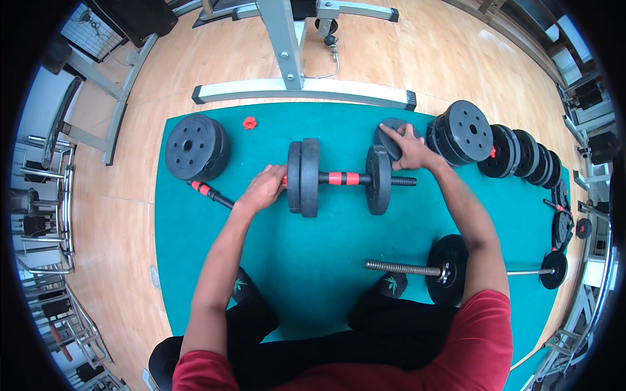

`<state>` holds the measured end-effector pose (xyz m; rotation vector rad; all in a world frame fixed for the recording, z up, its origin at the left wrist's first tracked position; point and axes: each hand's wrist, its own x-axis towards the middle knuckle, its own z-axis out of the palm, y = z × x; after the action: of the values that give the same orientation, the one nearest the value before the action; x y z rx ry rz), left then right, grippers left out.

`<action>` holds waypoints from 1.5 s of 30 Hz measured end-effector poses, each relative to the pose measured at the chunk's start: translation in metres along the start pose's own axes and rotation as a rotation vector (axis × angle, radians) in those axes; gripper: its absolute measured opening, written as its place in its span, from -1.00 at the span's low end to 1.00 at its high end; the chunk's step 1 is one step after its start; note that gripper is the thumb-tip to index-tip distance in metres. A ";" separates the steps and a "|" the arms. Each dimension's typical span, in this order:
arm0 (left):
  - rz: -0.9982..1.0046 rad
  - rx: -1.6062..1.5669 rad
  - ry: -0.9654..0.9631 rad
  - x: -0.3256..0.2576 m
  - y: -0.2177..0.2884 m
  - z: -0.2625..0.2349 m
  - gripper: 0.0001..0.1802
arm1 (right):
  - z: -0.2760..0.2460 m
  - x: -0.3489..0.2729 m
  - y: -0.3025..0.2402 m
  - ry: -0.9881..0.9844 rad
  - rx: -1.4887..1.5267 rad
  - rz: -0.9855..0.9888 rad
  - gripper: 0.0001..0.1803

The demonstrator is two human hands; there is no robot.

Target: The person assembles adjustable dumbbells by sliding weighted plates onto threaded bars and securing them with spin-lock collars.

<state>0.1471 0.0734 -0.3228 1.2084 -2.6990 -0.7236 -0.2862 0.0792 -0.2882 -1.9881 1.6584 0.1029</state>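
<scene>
In front of me a dumbbell [343, 178] lies across the green mat, its bar black with red bands. Two dark plates [310, 179] sit together on its left part, and a single smaller plate [378, 181] on its right; bare thread sticks out beyond that one. My left hand [264, 187] is closed around the bar's left end, where a bit of red nut shows by the fingertips. Just behind the right end, my right hand [412, 148] has its fingers and thumb around a small dark weight plate [389, 133], partly hidden by the hand.
Stacked plates [189, 148] stand at the left, with a loose dumbbell bar [212, 193] and a red nut [250, 122] nearby. More plates [462, 132] line the right. A barbell [404, 268] lies by my right arm. A grey steel frame [306, 95] borders the mat's far edge.
</scene>
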 end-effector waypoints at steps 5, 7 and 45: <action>0.033 0.006 0.018 0.002 -0.001 0.000 -0.51 | -0.014 0.007 0.028 0.294 0.193 0.167 0.00; 0.020 0.024 0.004 0.004 -0.003 0.002 -0.50 | -0.014 0.009 0.030 0.362 0.232 0.272 -0.04; 0.013 -0.027 -0.105 0.013 0.003 -0.011 -0.52 | 0.065 -0.082 -0.008 0.232 0.783 0.095 -0.46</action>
<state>0.1389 0.0616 -0.3127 1.1771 -2.7679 -0.8419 -0.2805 0.1820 -0.3087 -1.3527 1.5859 -0.6653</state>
